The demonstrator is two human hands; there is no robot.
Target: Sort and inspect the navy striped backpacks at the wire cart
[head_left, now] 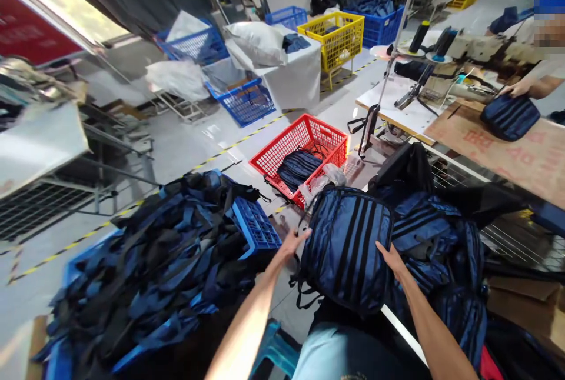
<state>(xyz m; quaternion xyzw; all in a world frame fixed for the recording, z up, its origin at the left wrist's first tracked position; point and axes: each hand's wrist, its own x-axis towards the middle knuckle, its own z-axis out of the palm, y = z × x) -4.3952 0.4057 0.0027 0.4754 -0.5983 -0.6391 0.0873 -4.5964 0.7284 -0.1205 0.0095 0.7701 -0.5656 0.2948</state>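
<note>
Ok so the biggest thing around you is that pile of blue and black fabric pieces (172, 250) on your left, spilling over its blue crate (260, 230). Next down, there's a heap of blue bags (445, 245) on your right, close beside what you're holding. Past it is a desk (545, 159), where another person's hand (518, 87) is on a small dark bag (509, 118). Straight ahead on the floor you've got the red basket (276, 153) with 1 dark blue bundle (300, 169) inside.

Now your actual piece: the blue backpack (351, 245), right in front of you above your lap, its panel with 3 black stripes facing up. Looks to me like you're at the handling stage, with the bag held up between 2 hands.

Your left hand (293, 245) has its fingers closed on the left edge; your right hand (392, 259) grips the opposite edge, thumb side on the front. Some fingers are hidden, so I can't tell how tight the hold is.

Smallest bit: loose straps (305, 296) dangle at the lower left. Imo any move from here calls for an even hold on both edges and clearance for those straps, since they could snag.
</note>
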